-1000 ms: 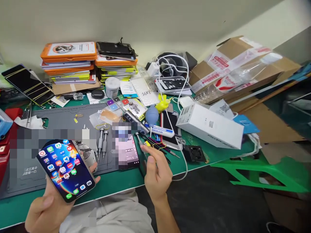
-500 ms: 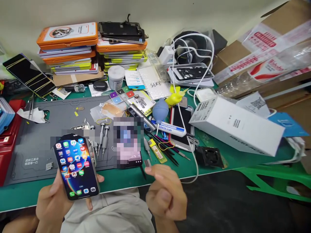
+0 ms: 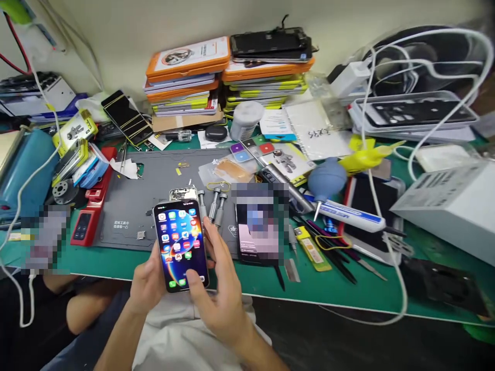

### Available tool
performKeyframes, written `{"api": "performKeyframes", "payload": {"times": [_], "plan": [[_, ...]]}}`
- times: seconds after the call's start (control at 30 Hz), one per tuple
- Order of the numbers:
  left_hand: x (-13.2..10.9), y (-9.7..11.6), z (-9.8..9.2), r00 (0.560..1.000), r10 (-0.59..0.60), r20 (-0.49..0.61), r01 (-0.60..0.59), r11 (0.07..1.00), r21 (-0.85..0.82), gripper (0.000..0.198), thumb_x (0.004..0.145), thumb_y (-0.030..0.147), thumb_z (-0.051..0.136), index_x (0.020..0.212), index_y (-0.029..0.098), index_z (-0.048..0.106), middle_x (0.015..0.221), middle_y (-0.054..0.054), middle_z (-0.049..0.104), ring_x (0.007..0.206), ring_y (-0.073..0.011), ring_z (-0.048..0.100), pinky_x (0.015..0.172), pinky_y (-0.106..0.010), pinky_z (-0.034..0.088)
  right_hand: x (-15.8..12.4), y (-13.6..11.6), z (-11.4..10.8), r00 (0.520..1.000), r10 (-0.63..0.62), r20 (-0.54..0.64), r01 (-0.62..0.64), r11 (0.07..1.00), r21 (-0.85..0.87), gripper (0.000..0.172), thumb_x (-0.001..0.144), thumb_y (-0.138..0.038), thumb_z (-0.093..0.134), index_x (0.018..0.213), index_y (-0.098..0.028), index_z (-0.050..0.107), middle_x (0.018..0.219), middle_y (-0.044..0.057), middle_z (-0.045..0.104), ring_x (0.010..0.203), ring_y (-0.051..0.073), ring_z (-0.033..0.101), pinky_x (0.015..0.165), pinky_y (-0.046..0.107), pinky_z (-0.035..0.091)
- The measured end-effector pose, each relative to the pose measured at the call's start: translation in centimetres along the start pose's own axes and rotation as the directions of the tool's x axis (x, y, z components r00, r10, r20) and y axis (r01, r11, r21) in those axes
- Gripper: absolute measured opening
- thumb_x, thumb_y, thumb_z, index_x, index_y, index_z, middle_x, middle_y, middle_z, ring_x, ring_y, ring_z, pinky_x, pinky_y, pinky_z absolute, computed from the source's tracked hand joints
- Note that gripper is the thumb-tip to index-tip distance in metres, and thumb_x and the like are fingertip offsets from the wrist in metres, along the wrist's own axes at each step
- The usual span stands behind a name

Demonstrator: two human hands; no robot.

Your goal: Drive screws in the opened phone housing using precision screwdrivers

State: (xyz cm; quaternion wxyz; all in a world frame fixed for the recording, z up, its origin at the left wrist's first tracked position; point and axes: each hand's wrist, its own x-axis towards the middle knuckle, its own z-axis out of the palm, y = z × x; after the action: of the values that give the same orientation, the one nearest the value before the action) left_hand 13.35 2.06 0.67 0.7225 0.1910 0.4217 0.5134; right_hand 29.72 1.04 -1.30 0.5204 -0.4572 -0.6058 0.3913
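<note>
A lit phone (image 3: 181,242) showing rows of app icons is held upright over the front edge of the workbench. Around its left side wraps my left hand (image 3: 149,281). My right hand (image 3: 220,283) grips the right side, its thumb over the lower part of the screen and its fingers along the edge. Just behind the phone's top lies an opened phone housing (image 3: 183,194) on the grey mat (image 3: 127,206). Several small screwdrivers (image 3: 217,206) are right of it. Another phone (image 3: 257,242), partly pixelated, lies to the right.
Stacked orange boxes (image 3: 187,59) line the wall. To the right are a blue air blower (image 3: 327,180), tweezers, a white cable (image 3: 390,247) and a white box (image 3: 452,206). A red tool (image 3: 87,221) and a pixelated phone (image 3: 46,239) lie left. Someone's knee (image 3: 87,309) shows lower left.
The view has swung left. My right hand has come from the bench's front edge onto the phone's right side; it was apart from it before. The left hand still holds the phone.
</note>
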Motion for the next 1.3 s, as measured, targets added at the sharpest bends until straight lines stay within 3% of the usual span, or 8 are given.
{"api": "performKeyframes", "payload": {"times": [0.17,0.33,0.43,0.53,0.63,0.87,1.07,1.3], "plan": [[-0.9,0.3,-0.5,0.996,-0.088,0.009,0.088,0.996,-0.018,0.083,0.097,0.057,0.069,0.173,0.032,0.047,0.164,-0.009,0.065,0.160,-0.0465,0.052,0.131,-0.064,0.047,0.3,1.6,0.4,0.995,0.074,0.072,-0.086,0.982,0.170,0.085,0.110,-0.030,0.063,0.182,-0.037,0.019,0.182,0.012,0.045,0.159,0.033,0.059,0.106,0.041,0.072],[-0.7,0.0,-2.3,0.991,-0.121,-0.052,0.121,0.993,-0.018,0.086,0.097,0.055,0.071,0.175,0.034,0.043,0.161,-0.010,0.069,0.158,-0.0482,0.055,0.124,-0.065,0.055,0.8,2.2,0.3,0.993,0.066,0.100,-0.084,0.978,0.189,0.092,0.104,-0.034,0.072,0.181,-0.033,0.022,0.178,0.013,0.049,0.158,0.033,0.059,0.121,0.047,0.063],[-0.3,0.1,-3.5,0.988,-0.150,-0.047,0.150,0.989,-0.015,0.086,0.098,0.053,0.072,0.176,0.039,0.040,0.166,-0.007,0.065,0.160,-0.0483,0.052,0.124,-0.067,0.056,1.3,2.6,-0.1,0.992,0.054,0.114,-0.078,0.971,0.225,0.081,0.107,-0.032,0.061,0.180,-0.034,0.027,0.179,0.010,0.047,0.158,0.031,0.059,0.123,0.048,0.060],[-0.2,0.4,-4.0,0.985,-0.174,-0.018,0.174,0.985,-0.014,0.078,0.100,0.055,0.067,0.174,0.044,0.044,0.167,-0.003,0.065,0.159,-0.0478,0.053,0.118,-0.067,0.061,1.5,2.8,-0.4,0.990,0.071,0.123,-0.110,0.932,0.345,0.066,0.112,-0.033,0.041,0.178,-0.033,0.035,0.178,0.009,0.048,0.145,0.027,0.070,0.112,0.044,0.068],[-0.2,0.7,-3.5,0.984,-0.177,0.010,0.178,0.984,-0.032,0.076,0.098,0.060,0.067,0.171,0.045,0.049,0.165,-0.003,0.066,0.154,-0.0503,0.059,0.112,-0.069,0.064,1.6,2.9,-0.7,0.987,0.099,0.126,-0.141,0.911,0.388,0.064,0.112,-0.035,0.044,0.176,-0.032,0.040,0.176,0.009,0.052,0.136,0.026,0.074,0.103,0.040,0.071],[-0.2,0.5,-1.7,0.987,-0.156,-0.043,0.156,0.988,-0.017,0.081,0.093,0.047,0.075,0.170,0.037,0.051,0.160,-0.010,0.069,0.145,-0.0522,0.066,0.113,-0.070,0.063,1.7,2.7,-1.1,0.982,0.137,0.128,-0.175,0.913,0.367,0.067,0.110,-0.030,0.056,0.175,-0.031,0.042,0.176,0.011,0.051,0.149,0.028,0.067,0.119,0.042,0.063],[-0.1,0.7,-1.9,0.988,-0.147,-0.039,0.149,0.988,0.036,0.077,0.086,0.045,0.082,0.159,0.032,0.063,0.154,-0.013,0.072,0.138,-0.0561,0.069,0.110,-0.074,0.062,1.5,2.6,-1.1,0.979,0.145,0.143,-0.191,0.897,0.398,0.066,0.112,-0.034,0.055,0.176,-0.032,0.042,0.177,0.011,0.050,0.152,0.030,0.064,0.118,0.043,0.064],[-0.1,0.3,-0.9,0.990,-0.132,-0.051,0.134,0.990,0.040,0.079,0.086,0.042,0.081,0.162,0.035,0.060,0.152,-0.012,0.074,0.134,-0.0547,0.072,0.104,-0.073,0.065,1.6,2.5,-1.2,0.977,0.155,0.145,-0.199,0.903,0.380,0.064,0.112,-0.039,0.056,0.175,-0.032,0.044,0.175,0.011,0.053,0.152,0.031,0.065,0.117,0.044,0.064]]}}
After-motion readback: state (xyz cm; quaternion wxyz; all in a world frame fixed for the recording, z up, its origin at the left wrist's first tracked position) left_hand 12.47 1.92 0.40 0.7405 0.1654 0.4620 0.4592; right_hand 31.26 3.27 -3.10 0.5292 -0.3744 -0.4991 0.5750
